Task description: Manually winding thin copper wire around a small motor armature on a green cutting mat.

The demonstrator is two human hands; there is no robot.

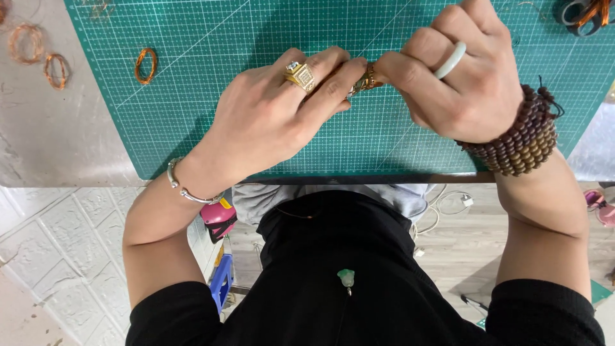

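Note:
Over a green cutting mat (211, 38), my left hand (282, 109) and my right hand (448, 70) meet fingertip to fingertip. Between them they pinch a small coil of copper-coloured wire (366, 78), mostly hidden by the fingers. My left hand wears a gold ring and a silver bangle. On my right hand is a white ring, and several strands of brown beads wrap the wrist.
A finished copper wire ring (146, 65) lies on the mat at left. Two more wire rings (25, 43) (56, 70) rest on the grey tabletop beyond the mat's left edge. A spool of copper wire (586, 14) sits at the top right corner. Below the table edge are cables and a pink tool (219, 218).

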